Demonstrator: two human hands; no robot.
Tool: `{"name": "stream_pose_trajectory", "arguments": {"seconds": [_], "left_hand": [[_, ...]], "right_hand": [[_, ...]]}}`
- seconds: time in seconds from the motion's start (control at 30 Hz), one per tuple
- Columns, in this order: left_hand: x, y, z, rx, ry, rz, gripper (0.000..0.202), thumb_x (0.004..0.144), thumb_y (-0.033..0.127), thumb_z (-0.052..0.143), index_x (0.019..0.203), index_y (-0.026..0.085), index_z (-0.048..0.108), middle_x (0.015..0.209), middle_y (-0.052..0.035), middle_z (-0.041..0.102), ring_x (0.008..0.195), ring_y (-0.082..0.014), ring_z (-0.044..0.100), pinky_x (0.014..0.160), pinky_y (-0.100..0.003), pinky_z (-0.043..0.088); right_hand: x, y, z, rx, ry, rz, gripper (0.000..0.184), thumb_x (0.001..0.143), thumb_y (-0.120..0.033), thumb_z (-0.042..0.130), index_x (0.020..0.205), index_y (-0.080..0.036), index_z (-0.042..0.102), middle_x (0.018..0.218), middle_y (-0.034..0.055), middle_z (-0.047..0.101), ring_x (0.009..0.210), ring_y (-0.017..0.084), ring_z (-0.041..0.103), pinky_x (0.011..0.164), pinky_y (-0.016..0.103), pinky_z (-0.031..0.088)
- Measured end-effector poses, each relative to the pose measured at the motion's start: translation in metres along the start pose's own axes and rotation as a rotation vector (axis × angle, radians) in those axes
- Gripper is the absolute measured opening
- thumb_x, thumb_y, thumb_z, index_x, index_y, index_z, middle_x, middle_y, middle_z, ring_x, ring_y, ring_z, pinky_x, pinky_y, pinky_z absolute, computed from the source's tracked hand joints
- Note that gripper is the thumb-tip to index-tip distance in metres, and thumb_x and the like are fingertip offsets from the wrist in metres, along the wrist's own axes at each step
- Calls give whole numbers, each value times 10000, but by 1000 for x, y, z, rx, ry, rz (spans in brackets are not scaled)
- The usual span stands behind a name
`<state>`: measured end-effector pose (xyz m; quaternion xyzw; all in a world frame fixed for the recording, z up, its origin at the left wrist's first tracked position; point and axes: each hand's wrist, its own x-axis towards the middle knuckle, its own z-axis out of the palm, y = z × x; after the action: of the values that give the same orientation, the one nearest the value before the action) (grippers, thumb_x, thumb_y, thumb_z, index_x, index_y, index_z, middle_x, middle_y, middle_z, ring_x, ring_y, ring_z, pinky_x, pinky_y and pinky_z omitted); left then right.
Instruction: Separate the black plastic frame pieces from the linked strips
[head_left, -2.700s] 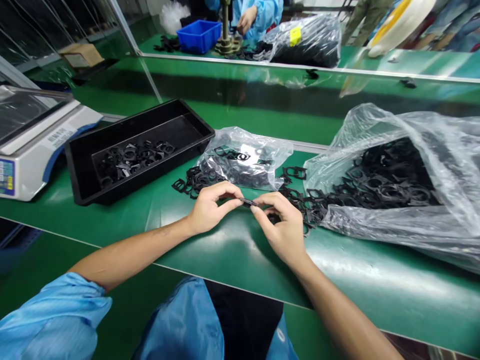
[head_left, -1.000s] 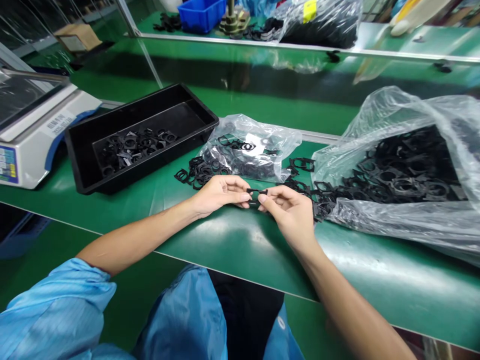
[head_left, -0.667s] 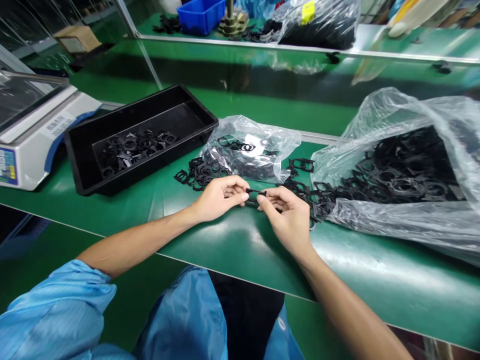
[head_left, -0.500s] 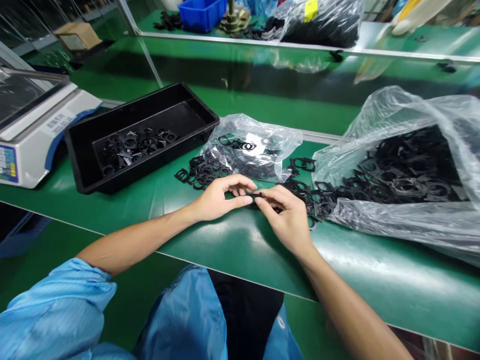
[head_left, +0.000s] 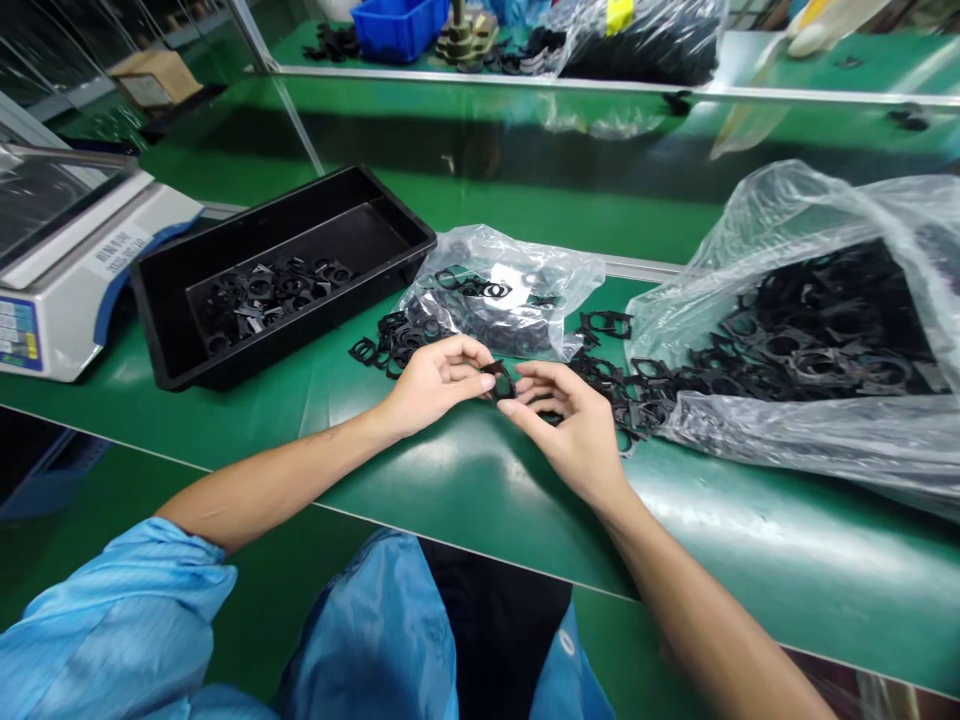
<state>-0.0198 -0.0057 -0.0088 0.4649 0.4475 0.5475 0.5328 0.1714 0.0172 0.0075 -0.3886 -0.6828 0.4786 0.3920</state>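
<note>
Between the thumb and fingers of my left hand [head_left: 439, 385] is a small black plastic ring part [head_left: 502, 381], tilted so its opening shows. My right hand [head_left: 574, 420] is close against the part's right side, thumb and fingers apart; whether a fingertip touches it I cannot tell. More black ring parts [head_left: 405, 340] lie in a heap behind my left hand. Another loose pile [head_left: 637, 395] of black frame parts spreads from beside my right hand to a large clear plastic bag [head_left: 787, 455].
A black tray [head_left: 300, 345] with black parts stands at the left, beside a white scale [head_left: 97, 260]. A smaller clear bag [head_left: 536, 335] of rings lies behind my hands. On the raised shelf at the back are a blue bin [head_left: 397, 30] and another filled bag [head_left: 645, 50].
The ring part has turned from edge-on to showing its opening. My right thumb and fingers have spread from their pinch on it; my left hand keeps its hold.
</note>
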Motion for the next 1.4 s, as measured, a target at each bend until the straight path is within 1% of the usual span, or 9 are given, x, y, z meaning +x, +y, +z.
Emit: {"name": "stream_pose_trajectory", "arguments": {"seconds": [0.13,0.23,0.33,0.57,0.73,0.9,1.07,1.3,1.4], "left_hand": [[-1,0,0,-14,-14,8,392,712,395,898,909,161,651,824,6,694,708,-95,691,737,-223,603],[-2,1,0,17,-54,39,368,731,418,884,908,156,695,838,-8,713,741,-108,702,758,-233,606],[-1,3,-2,50,-44,65,336,752,430,868,869,149,726,852,-22,737,778,-124,717,784,-248,611],[-2,3,-3,118,-19,74,389,688,453,909,869,155,734,817,-9,753,725,-132,740,753,-256,633],[-5,3,-4,113,-21,-30,444,683,486,906,908,154,714,826,-19,749,742,-171,764,739,-299,657],[-6,2,-6,71,-26,-96,438,695,451,908,951,167,694,836,-14,736,812,-213,787,697,-305,663],[-5,1,-6,72,-42,-124,442,710,474,894,964,176,689,848,-3,741,797,-191,782,688,-278,656],[-4,3,-3,56,-64,-95,450,709,508,883,946,172,699,841,1,730,763,-161,754,725,-287,650],[-3,5,-4,72,-66,-98,420,719,484,882,926,168,698,828,-2,718,777,-166,748,717,-282,643]], "right_hand": [[2,2,1,50,-12,34,212,837,-391,750,796,-187,709,799,33,702,723,163,669,675,285,586],[3,2,1,86,4,70,218,830,-375,759,759,-184,681,725,14,668,655,146,624,628,269,543],[4,1,1,127,1,96,227,812,-353,783,733,-180,659,671,-4,635,602,126,589,575,246,496],[2,5,2,136,2,73,230,822,-375,802,760,-184,690,720,1,668,627,131,617,577,254,520],[2,7,1,150,-18,87,223,839,-366,797,741,-202,681,712,-3,670,665,146,659,608,268,558],[3,5,1,195,-37,104,263,822,-423,819,758,-209,680,715,-9,662,693,146,682,642,270,586],[4,4,0,248,-58,113,307,803,-472,829,765,-209,673,720,-8,665,689,148,685,639,281,600],[8,1,-1,317,-190,178,368,808,-520,808,737,-187,666,658,-2,666,598,126,649,586,260,576],[6,1,1,286,-169,172,370,796,-525,815,741,-193,664,661,-4,662,614,132,656,594,261,574]]}}
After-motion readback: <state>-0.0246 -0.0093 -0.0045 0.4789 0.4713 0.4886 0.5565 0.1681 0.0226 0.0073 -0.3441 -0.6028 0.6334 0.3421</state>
